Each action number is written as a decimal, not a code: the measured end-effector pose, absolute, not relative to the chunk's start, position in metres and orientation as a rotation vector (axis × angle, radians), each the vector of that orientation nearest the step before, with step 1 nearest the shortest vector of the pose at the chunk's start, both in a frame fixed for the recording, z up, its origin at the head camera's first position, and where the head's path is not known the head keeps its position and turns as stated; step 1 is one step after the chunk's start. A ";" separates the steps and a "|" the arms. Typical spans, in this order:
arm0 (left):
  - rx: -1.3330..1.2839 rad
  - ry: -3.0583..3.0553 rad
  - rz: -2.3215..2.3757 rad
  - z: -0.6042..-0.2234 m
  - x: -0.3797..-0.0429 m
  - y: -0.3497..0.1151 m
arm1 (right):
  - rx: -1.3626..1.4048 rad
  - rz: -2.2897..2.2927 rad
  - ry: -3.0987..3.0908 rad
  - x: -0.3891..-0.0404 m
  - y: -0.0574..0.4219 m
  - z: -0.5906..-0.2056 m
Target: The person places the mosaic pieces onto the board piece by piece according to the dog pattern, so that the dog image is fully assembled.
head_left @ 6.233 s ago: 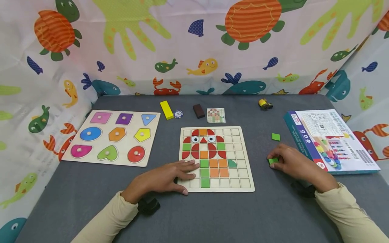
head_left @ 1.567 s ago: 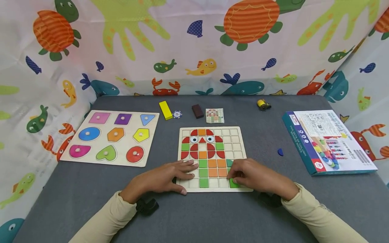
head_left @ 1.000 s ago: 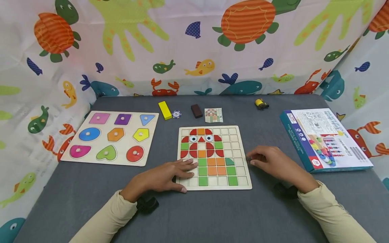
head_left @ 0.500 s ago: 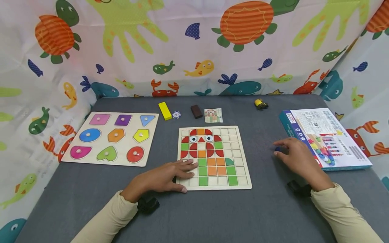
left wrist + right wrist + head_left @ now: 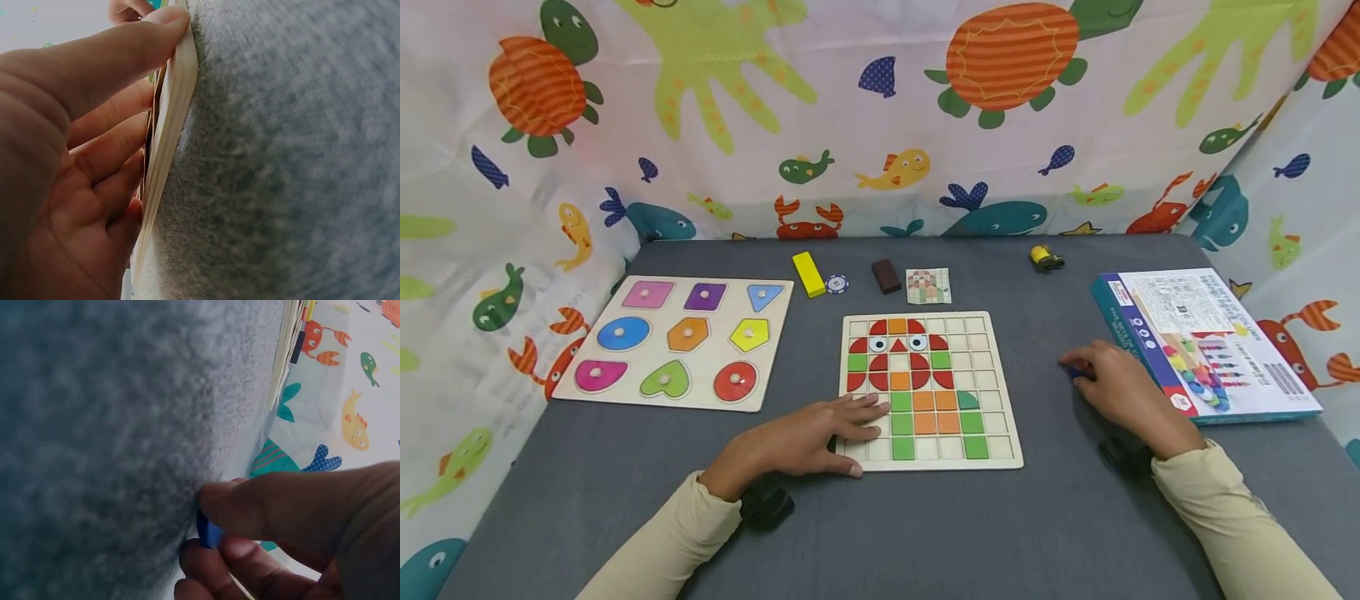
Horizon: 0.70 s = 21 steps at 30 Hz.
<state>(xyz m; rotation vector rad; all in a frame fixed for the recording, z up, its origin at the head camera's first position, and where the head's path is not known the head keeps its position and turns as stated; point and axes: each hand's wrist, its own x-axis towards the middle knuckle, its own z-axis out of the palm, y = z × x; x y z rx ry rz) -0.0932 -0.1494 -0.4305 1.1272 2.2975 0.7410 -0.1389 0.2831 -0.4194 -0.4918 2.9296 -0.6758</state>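
My right hand (image 5: 1116, 387) is low over the grey table, left of the boxed set. Its thumb and fingertips pinch a small blue rounded mosaic tile (image 5: 209, 532), mostly covered by the fingers in the head view. My left hand (image 5: 811, 435) rests with spread fingers on the left edge of the wooden grid board (image 5: 1011, 454), its thumb at the near left corner. In the left wrist view the thumb (image 5: 134, 53) lies along the board's edge. Red, orange, green and teal tiles form an owl-like figure on the board, with two green squares (image 5: 973, 435) in its right column.
A wooden shape puzzle (image 5: 700, 392) with knobbed pieces lies at the left. Behind the grid board are a yellow block (image 5: 808, 275), a poker chip (image 5: 837, 284), a dark brown block (image 5: 887, 276), a pattern card (image 5: 928, 286) and a small yellow toy (image 5: 1046, 257). The boxed set (image 5: 1210, 342) lies at the right.
Two green squares from the table at the right now sit in the board's right column. My right hand has left the board and taken hold of the blue tile; the left hand stays put.
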 end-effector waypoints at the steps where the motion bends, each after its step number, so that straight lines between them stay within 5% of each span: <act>1: 1.132 2.302 0.742 -0.430 -0.093 -0.149 | -0.498 -0.677 2.925 -0.140 0.282 -0.419; 21: 1.127 2.306 0.744 -0.426 -0.090 -0.146 | -0.953 -0.937 2.555 -0.138 0.224 -0.410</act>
